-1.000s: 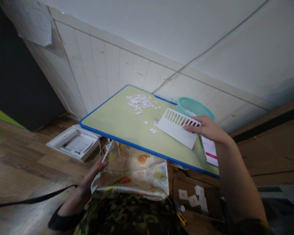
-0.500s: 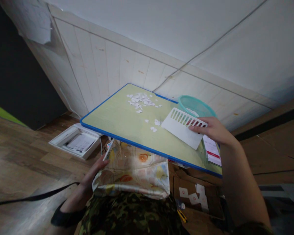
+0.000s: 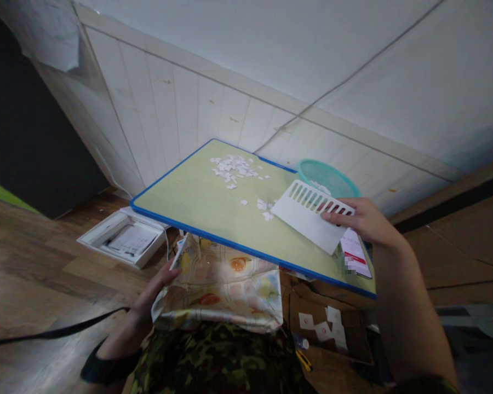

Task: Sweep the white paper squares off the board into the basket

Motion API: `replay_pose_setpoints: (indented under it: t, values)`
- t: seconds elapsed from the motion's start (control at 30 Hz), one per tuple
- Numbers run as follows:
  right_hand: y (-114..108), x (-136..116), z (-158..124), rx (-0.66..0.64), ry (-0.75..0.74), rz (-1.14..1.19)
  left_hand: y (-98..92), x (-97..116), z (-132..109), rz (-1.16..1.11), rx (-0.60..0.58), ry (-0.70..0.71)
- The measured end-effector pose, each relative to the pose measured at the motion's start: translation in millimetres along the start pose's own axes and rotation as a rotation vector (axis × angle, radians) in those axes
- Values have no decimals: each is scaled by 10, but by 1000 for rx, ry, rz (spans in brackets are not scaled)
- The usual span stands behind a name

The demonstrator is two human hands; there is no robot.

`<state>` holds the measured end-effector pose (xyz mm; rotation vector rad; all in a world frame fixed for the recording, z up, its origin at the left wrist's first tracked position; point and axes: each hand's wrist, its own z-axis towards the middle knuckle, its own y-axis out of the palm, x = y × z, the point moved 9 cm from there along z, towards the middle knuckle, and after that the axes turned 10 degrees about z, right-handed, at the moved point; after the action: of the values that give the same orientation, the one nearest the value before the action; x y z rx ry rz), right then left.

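Note:
A white slotted plastic scraper (image 3: 310, 221) is gripped by my right hand (image 3: 359, 216), its lower-left corner touching small white pieces (image 3: 265, 207) on the yellow-green board (image 3: 181, 197) with a blue rim. A larger scattered pile of white pieces (image 3: 233, 167) lies near the board's back. Behind the scraper, a turquoise basket (image 3: 331, 178) has white pieces inside. My left hand (image 3: 168, 273) is closed on the left edge of a fruit-patterned cloth bag (image 3: 225, 284), below the board's front edge.
A phone (image 3: 355, 254) lies at the board's right end. An open white box (image 3: 127, 241) sits on the floor at left. Below the board, a cardboard box (image 3: 308, 345) holds white cards, near a yellow cutter (image 3: 304, 360). The wall stands behind.
My right hand and the scraper have shifted slightly right and down. The small pieces beside its corner have moved a little. My left hand stays at the bag.

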<state>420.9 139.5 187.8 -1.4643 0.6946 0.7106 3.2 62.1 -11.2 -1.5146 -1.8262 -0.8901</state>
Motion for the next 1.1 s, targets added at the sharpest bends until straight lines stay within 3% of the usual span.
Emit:
replay_pose_setpoints:
  t: [0.13,0.33,0.6,0.77,0.9,1.1]
  values:
    - [-101,44,-21,103,-14,107,82,-67,20,-5,-106,-38]
    - [186,125,19,-42,-20,110,122,-15,49,-62,-56,-37]
    - [-199,304,61,180,6,157,144,-33,28,-49,-73,-85]
    - [195,272,115,129,-28,273,202,67,-54,-49,-160,-34]
    - [399,319,184,106,-6,287,185,72,-34,-50,-114,-23]
    - [46,505,185,262,29,276,180,3,-8,-36,-108,-76]
